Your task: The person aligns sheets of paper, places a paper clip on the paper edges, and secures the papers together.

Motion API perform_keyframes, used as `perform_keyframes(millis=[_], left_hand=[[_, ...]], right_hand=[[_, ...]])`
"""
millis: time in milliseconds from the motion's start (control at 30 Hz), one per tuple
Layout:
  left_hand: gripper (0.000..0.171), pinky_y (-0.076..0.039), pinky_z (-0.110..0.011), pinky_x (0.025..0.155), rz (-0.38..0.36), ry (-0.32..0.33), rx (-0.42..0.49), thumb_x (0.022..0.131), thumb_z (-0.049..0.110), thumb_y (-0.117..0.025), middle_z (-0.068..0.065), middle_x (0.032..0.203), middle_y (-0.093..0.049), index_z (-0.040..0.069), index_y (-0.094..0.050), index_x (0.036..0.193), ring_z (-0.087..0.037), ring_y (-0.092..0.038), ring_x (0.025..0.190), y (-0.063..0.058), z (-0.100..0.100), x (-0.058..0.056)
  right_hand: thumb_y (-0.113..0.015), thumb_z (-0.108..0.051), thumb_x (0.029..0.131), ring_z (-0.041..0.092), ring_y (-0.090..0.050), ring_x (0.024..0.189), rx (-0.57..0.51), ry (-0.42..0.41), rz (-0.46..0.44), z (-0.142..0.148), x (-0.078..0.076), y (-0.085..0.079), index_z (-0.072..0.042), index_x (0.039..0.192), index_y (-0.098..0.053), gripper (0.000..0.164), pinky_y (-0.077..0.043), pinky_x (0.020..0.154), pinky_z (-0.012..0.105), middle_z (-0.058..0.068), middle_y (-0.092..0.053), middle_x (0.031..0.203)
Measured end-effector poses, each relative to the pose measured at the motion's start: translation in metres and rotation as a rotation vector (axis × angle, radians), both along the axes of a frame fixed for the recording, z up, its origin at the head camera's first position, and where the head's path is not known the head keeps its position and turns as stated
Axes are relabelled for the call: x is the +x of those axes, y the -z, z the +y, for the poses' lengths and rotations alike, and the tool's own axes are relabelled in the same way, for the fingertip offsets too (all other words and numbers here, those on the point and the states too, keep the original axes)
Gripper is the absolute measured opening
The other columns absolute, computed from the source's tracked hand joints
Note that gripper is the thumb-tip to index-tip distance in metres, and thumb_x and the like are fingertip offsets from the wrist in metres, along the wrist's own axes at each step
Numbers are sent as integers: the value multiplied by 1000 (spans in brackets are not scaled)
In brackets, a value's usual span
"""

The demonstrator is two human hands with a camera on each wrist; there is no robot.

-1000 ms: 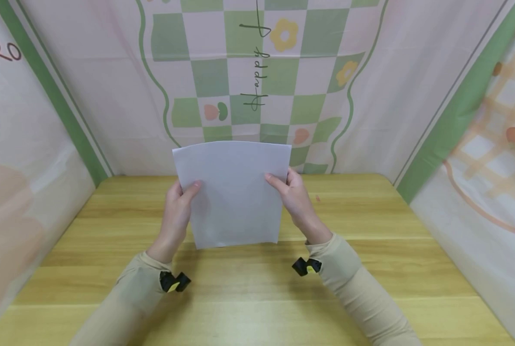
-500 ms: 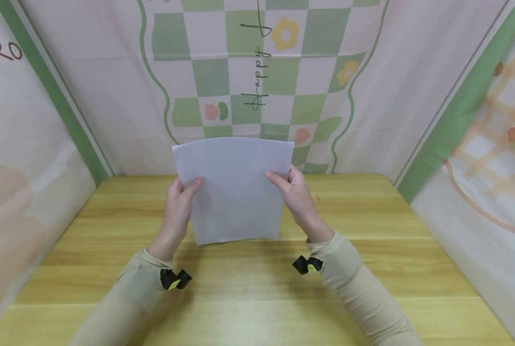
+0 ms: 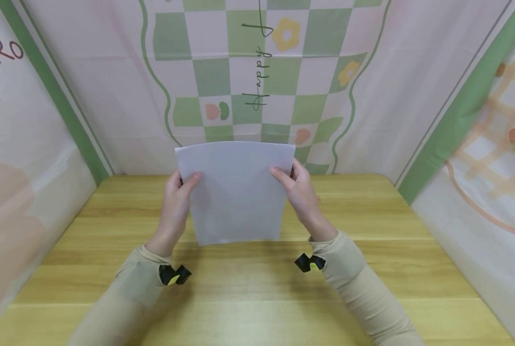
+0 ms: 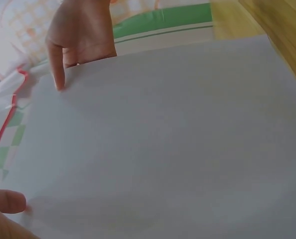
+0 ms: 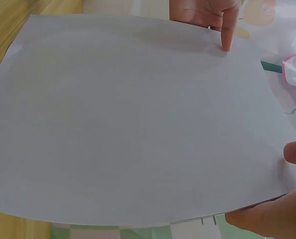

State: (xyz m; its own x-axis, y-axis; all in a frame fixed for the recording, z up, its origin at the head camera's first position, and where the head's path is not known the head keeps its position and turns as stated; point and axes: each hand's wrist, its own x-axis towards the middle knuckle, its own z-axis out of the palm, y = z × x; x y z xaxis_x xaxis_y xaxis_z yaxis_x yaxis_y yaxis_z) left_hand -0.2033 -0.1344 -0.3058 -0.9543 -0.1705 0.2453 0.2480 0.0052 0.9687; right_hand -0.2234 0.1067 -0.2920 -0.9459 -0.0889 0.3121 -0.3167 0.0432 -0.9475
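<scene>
A plain white sheet of paper (image 3: pixel 237 197) is held up over the table, its top edge slightly bowed. My left hand (image 3: pixel 175 206) pinches its left edge, thumb on the near face and fingers behind. On the opposite edge my right hand (image 3: pixel 301 194) grips in the same way, thumb on the front. In the left wrist view the blank face of the paper (image 4: pixel 163 139) fills most of the picture, with the right hand (image 4: pixel 83 37) at the far edge. The right wrist view shows the paper (image 5: pixel 133 119) with the left hand (image 5: pixel 205 15) beyond it. Fingers behind the sheet are mostly hidden.
Below lies a wood-grain table (image 3: pixel 240 298). A printed cloth (image 3: pixel 274 77) with green checks hangs behind it, and side cloths (image 3: pixel 32 192) stand at left and right. Small black devices (image 3: pixel 175 275) are strapped at both wrists. A tiny reddish mark (image 3: pixel 319 198) shows near the right hand.
The paper rises slightly, then its top edge dips back while both hands sit a little higher along its edges. Both hands keep hold of it.
</scene>
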Motion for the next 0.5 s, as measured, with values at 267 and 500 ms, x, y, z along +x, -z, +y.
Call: perform_keyframes(millis=[267, 500], left_hand=[[29, -42, -27, 82, 25, 3, 42, 96, 11, -49, -3, 103, -61, -2, -54, 121, -10, -57, 90, -3, 2, -3], [31, -41, -28, 86, 20, 16, 56, 97, 10, -47, -9, 110, -59, -2, -52, 125, -11, -56, 93, -3, 3, -3]], right_hand=[[-48, -14, 98, 13, -54, 97, -29, 12, 21, 0, 0, -1, 0, 126, -49, 31, -43, 84, 26, 5, -56, 109], [-46, -14, 99, 13, -54, 99, -27, 18, 19, 0, 0, -2, 0, 127, -49, 31, -44, 86, 27, 7, -55, 113]])
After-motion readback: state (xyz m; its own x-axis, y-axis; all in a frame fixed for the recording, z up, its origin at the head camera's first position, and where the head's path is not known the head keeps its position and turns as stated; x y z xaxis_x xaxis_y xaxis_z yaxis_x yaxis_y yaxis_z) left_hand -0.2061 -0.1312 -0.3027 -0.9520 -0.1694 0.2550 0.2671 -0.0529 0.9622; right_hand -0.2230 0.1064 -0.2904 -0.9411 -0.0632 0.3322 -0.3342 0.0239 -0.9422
